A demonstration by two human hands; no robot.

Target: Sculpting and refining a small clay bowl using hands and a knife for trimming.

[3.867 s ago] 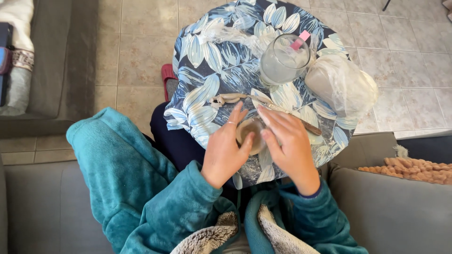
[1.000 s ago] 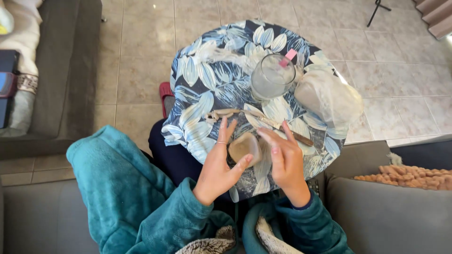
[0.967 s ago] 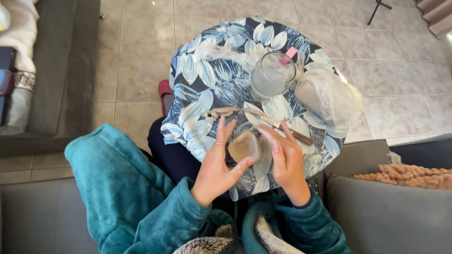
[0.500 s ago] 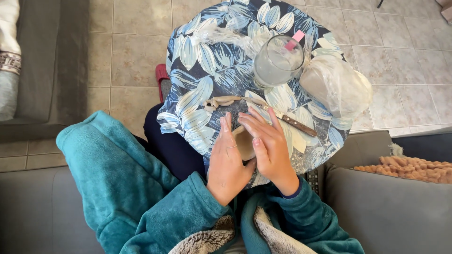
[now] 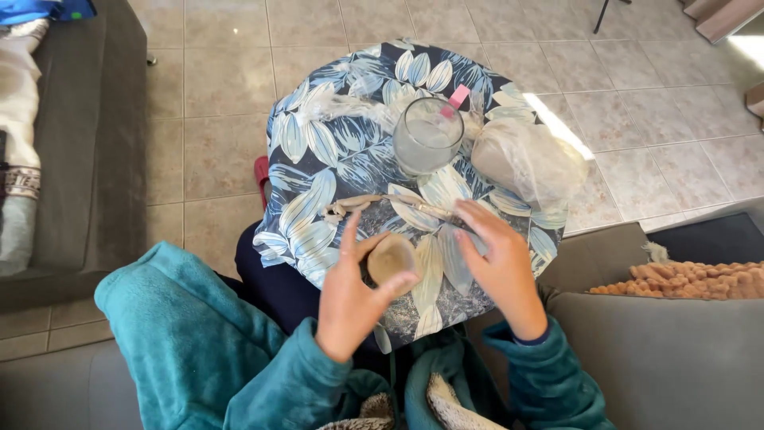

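Note:
My left hand (image 5: 354,296) grips a small round lump of brown clay (image 5: 391,258), thumb and fingers curled around it, just above the near edge of a round table under a blue leaf-print cloth (image 5: 318,151). My right hand (image 5: 500,263) hovers beside the lump with fingers spread, holding nothing. A thin wooden-handled tool (image 5: 426,209) and a strip of clay (image 5: 350,207) lie on the cloth just beyond my hands.
A glass of cloudy water (image 5: 427,135) with a pink-tipped tool stands at the table's far side. A clear plastic bag holding clay (image 5: 527,159) lies at its right. Grey sofas sit left (image 5: 87,135) and near; an orange knitted cloth (image 5: 692,279) lies right.
My hands have drawn apart: the right hand has come off the clay lump and spread open, while the left keeps hold of it. The camera view shifted slightly.

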